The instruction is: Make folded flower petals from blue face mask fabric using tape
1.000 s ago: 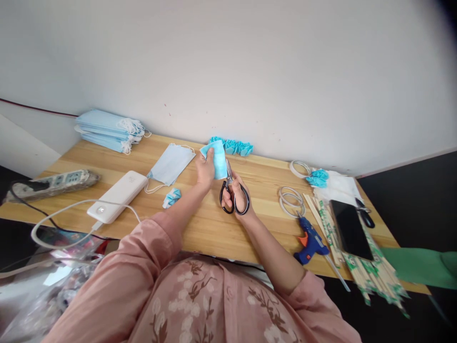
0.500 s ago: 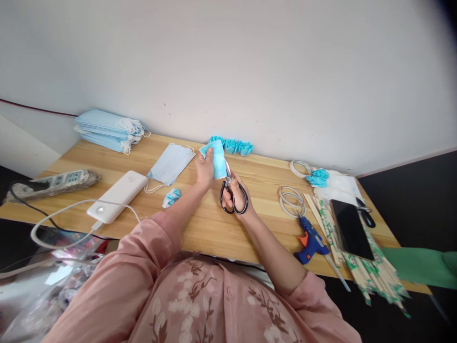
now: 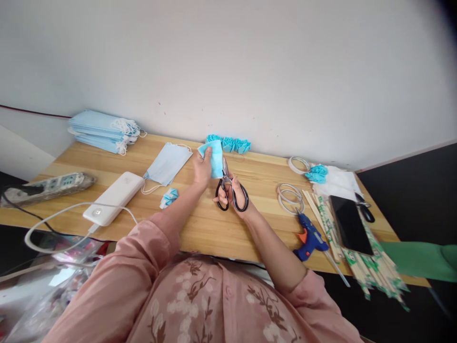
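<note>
Left hand [image 3: 202,167] pinches the blue mask piece [image 3: 214,158]; right hand [image 3: 233,196] grips scissors [image 3: 228,190] at its 5 o'clock, whose blades could nick the left thumb.

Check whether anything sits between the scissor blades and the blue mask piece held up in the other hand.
Nothing visible does. The scissors in the right hand reach straight up to the lower edge of the blue mask piece, which the left hand holds above the table.
</note>
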Available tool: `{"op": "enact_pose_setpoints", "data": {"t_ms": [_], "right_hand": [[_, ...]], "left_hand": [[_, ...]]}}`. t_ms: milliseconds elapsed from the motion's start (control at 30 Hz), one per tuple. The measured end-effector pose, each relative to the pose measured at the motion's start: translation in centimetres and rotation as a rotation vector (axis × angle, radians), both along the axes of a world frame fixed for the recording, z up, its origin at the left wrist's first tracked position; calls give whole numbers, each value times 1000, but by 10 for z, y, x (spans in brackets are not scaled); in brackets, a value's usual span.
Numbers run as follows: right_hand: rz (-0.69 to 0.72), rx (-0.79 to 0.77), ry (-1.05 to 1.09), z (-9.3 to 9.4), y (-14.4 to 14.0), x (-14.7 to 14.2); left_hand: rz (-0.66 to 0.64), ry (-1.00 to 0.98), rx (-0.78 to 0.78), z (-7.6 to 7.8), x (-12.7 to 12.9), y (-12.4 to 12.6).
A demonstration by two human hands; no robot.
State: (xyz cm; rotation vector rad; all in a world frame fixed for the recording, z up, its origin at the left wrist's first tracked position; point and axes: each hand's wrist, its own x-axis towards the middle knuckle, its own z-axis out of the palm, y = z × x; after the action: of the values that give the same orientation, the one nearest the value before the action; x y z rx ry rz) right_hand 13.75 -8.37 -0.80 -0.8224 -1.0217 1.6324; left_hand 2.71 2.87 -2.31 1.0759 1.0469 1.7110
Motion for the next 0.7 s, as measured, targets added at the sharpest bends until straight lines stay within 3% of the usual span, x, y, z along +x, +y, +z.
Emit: {"op": "enact_pose_setpoints", "data": {"t_ms": [267,700], "right_hand": [[-63,-14,6,5,1,-1],[-208,44,39,2,0,-9]], "left_hand": [[22,125,-103,6,5,-12],[-25,3,-159,16,11,-24]]}}
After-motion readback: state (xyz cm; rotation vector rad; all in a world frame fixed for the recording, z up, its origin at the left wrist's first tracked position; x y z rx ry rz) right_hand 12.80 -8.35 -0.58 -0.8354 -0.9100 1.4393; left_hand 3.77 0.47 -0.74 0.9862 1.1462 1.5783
